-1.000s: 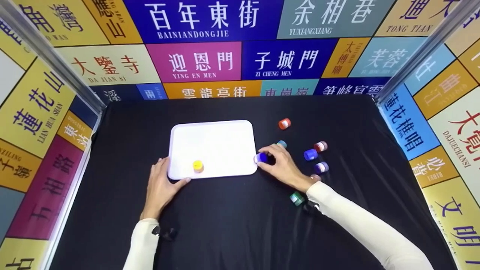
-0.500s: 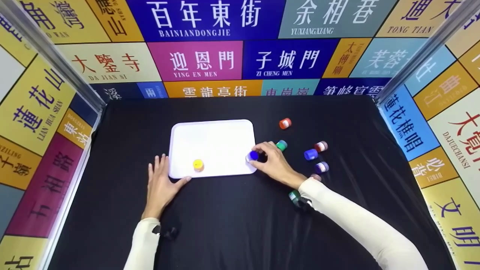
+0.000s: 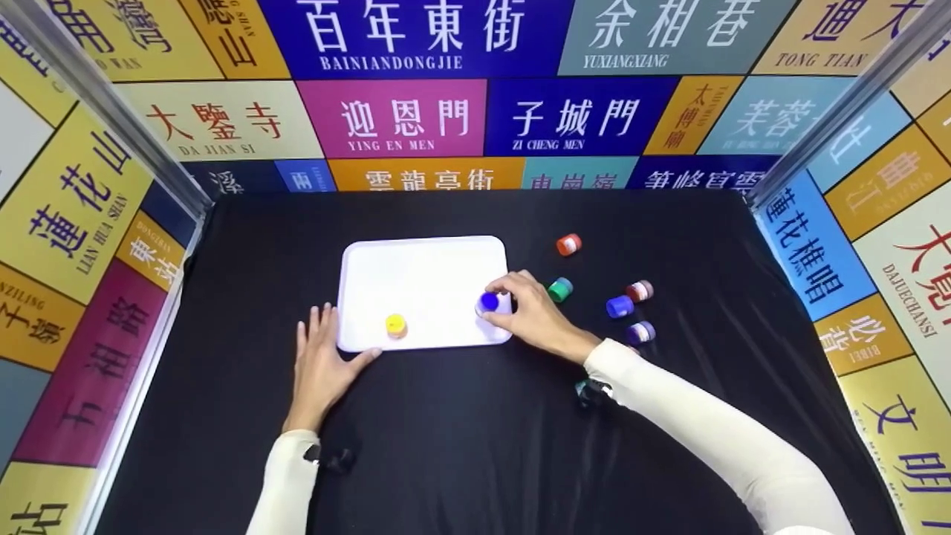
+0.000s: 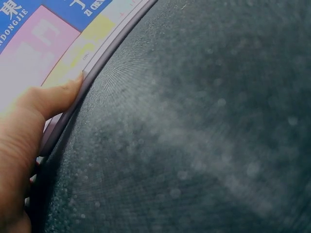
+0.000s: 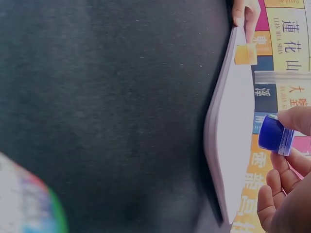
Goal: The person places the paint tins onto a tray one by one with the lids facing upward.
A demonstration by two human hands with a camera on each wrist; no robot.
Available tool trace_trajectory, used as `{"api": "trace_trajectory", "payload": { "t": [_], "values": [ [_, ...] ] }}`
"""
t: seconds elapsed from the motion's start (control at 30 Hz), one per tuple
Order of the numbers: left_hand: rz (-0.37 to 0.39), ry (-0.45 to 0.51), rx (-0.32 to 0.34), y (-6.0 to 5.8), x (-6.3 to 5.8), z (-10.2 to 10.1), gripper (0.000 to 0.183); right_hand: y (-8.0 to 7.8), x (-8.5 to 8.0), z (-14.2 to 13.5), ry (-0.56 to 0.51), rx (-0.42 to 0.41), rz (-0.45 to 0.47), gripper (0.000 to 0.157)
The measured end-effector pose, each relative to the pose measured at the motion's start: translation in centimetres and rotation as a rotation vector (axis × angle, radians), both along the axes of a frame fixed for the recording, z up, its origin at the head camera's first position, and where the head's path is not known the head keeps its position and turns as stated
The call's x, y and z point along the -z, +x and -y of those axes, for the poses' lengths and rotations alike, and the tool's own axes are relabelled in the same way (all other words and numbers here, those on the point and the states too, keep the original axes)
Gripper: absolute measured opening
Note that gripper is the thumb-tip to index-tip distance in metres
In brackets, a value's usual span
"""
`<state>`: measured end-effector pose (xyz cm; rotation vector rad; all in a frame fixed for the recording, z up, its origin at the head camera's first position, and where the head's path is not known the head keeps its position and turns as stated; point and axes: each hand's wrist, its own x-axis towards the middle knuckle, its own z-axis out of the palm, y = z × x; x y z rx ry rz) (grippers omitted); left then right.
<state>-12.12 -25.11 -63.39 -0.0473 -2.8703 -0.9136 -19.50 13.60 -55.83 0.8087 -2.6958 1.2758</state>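
Note:
A small blue paint jar is pinched between the thumb and fingers of my right hand, over the right part of a white tray. The right wrist view shows this blue jar tilted, apart from the tray surface. Near the tray's front left stands a yellow paint jar. My left hand lies at the tray's front left corner, fingers extended along the left side. In the left wrist view its thumb rests on the rim.
Right of the tray, several jars lie on the black cloth: orange-red, green, dark red, blue and purple. A dark green jar is partly hidden by the right wrist. Sign-printed panels enclose the back and sides.
My right hand has carried the blue jar leftward and slightly back, from the tray's right edge to over its surface, uncovering the green jar. The left hand has stayed at the corner.

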Motion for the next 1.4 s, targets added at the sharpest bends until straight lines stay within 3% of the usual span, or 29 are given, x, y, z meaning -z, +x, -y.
{"api": "trace_trajectory", "payload": {
  "t": [0.27,0.5,1.13,1.4],
  "values": [
    [-0.006,-0.001,0.004,0.0,0.0,0.1,0.116,-0.3,0.2,1.4,0.019,-0.058,0.023,0.033],
    [-0.016,-0.001,-0.002,0.0,0.0,0.0,0.115,-0.4,1.6,3.0,0.031,-0.103,-0.006,0.031],
    [-0.010,0.012,-0.004,0.1,0.0,-0.1,0.115,-0.2,3.0,7.2,0.055,-0.154,-0.015,0.031],
    [-0.012,0.010,-0.003,0.1,0.0,0.0,0.116,-0.2,4.3,8.0,0.018,-0.175,-0.070,0.033]
  ]
}}
